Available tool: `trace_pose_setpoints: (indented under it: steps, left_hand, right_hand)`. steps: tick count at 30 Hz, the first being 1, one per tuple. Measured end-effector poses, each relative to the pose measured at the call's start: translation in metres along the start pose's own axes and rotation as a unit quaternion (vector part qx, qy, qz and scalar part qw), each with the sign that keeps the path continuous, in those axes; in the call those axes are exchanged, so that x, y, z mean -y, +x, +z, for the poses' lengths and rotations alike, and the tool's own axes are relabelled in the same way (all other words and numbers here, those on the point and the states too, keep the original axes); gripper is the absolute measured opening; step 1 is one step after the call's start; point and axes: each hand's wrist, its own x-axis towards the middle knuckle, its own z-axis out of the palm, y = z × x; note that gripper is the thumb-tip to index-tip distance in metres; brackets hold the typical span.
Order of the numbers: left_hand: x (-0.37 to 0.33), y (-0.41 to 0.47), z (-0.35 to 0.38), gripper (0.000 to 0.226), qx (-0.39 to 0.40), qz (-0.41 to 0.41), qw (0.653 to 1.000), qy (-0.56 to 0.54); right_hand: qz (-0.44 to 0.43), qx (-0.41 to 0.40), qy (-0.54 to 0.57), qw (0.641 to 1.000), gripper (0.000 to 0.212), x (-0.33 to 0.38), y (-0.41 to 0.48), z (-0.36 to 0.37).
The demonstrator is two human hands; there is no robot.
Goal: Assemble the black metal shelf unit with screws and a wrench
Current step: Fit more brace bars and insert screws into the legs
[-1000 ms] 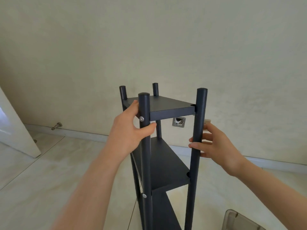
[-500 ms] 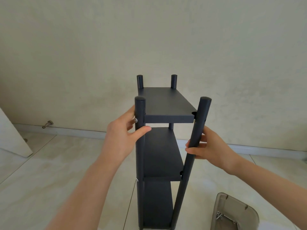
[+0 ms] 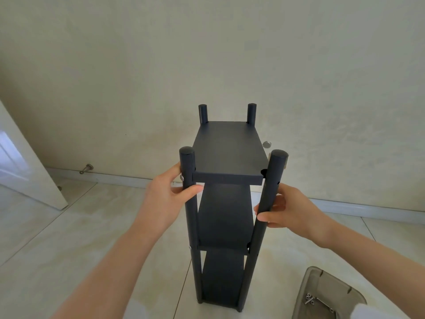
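Note:
The black metal shelf unit point(image 3: 227, 155) stands upright on the tiled floor, with three shelves between four round posts. My left hand point(image 3: 170, 194) grips the near left post just below the top shelf, thumb across the front, beside a silver screw head. My right hand point(image 3: 287, 208) grips the near right post point(image 3: 266, 203), which leans outward at its top and stands slightly apart from the top shelf's corner. A grey plastic tray point(image 3: 322, 293) at the lower right holds several loose screws point(image 3: 309, 299). No wrench is visible.
A cream wall with a white skirting board point(image 3: 345, 206) runs behind the shelf. A white door point(image 3: 20, 171) stands open at the left, with a metal door stop point(image 3: 86, 168) on the skirting. A silver wall fitting point(image 3: 266, 144) shows behind the top shelf.
The view has tilted down and the shelf has turned to face me squarely. Both hands stay on the near posts. More of the tray and its screws has come into sight.

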Motion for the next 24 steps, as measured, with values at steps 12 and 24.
trace_pose_setpoints:
  steps: [12, 24]
  left_hand:
    - [-0.022, -0.014, -0.010, 0.030, -0.040, -0.155, 0.967, 0.200]
    - [-0.038, -0.020, 0.059, 0.026, 0.149, -0.151, 0.963, -0.165]
  right_hand:
    - [0.000, 0.059, -0.071, 0.996, 0.058, 0.042, -0.007, -0.045]
    - [-0.147, -0.033, -0.063, 0.987, 0.030, 0.078, -0.020, -0.050]
